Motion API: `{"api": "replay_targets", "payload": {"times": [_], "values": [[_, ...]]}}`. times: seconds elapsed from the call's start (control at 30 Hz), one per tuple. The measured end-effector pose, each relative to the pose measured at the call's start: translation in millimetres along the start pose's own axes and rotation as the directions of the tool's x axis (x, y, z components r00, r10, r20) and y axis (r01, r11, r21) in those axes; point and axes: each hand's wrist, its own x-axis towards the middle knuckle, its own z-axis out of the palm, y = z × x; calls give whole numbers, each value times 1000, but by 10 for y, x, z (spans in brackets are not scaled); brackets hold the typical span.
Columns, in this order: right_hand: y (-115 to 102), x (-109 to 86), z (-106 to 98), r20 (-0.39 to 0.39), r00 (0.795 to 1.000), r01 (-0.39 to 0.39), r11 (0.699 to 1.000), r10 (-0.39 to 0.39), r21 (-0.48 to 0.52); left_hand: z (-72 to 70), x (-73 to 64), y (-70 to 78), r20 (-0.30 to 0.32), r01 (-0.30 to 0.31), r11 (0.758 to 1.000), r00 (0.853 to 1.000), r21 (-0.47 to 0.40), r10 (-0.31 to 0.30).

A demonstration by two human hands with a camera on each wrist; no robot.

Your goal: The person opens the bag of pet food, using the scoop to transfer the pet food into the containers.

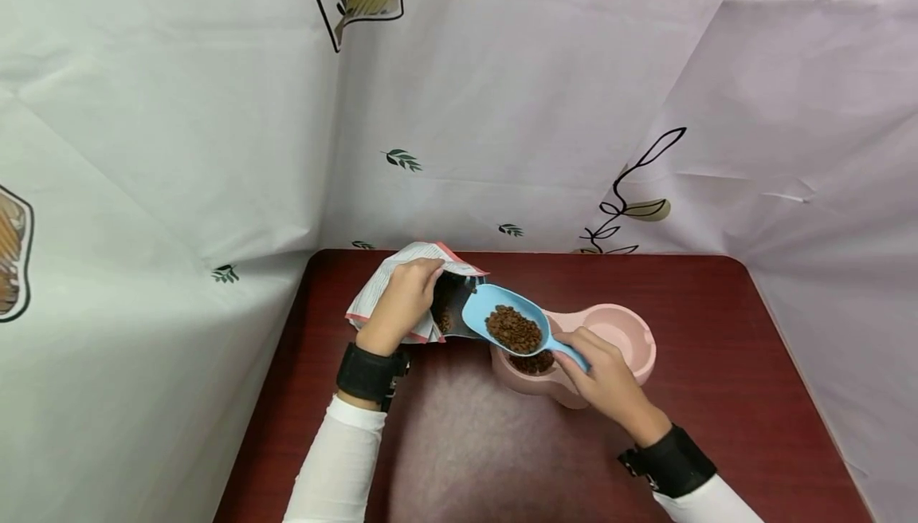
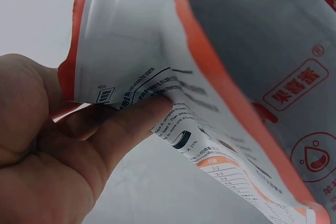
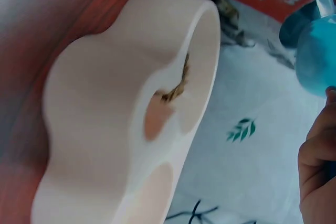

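Observation:
My left hand [image 1: 403, 301] grips the upper edge of a white food bag [image 1: 370, 293] with red trim, lying with its mouth towards the right. In the left wrist view, the fingers and thumb of that hand [image 2: 68, 166] hold the bag's printed edge [image 2: 126, 40]. By its handle, my right hand [image 1: 608, 375] holds a light blue scoop [image 1: 476, 314] heaped with brown kibble [image 1: 514, 330]. The scoop is above the left bowl of a pink double pet bowl [image 1: 641, 340], just beside the bag's mouth. Some kibble [image 1: 532, 363] lies in that left bowl; the right one holds none.
Everything stands on a dark red-brown table [image 1: 717, 348] with a pale glare patch at its front. A white cloth [image 1: 538, 108] with leaf drawings hangs behind and at the sides, meeting the table's back edge. Both wrists wear black straps [image 1: 367, 373].

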Motion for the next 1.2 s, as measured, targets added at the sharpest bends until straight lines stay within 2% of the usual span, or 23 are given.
{"api": "replay_targets", "payload": {"times": [0.13, 0.3, 0.5, 0.63, 0.77, 0.97, 1.2], "values": [[62, -158, -208, -26, 1000, -13, 1000, 13, -1, 11, -2, 6, 2, 6, 1000, 1000, -8, -6], [183, -389, -525, -55, 997, -47, 998, 45, -49, 24, -16, 14, 24, 15, 1000, 1000, -20, -14], [335, -610, -905, 9, 984, -173, 971, 177, -165, 9, -25, 26, 27, 17, 1000, 1000, -16, -17], [418, -711, -1069, 45, 971, -219, 947, 235, -233, 16, -27, 21, 33, 14, 1000, 999, -17, -13], [484, -749, -1174, 89, 952, -260, 927, 293, -269, 25, -24, 18, 34, 8, 1000, 999, -21, -8], [567, -694, -1318, 193, 908, -299, 897, 373, -325, 29, -26, 12, 39, 14, 1000, 999, -15, -13], [683, -535, -1468, 330, 857, -260, 886, 395, -384, 28, -28, 21, 39, 11, 1000, 999, -12, -11]]}}
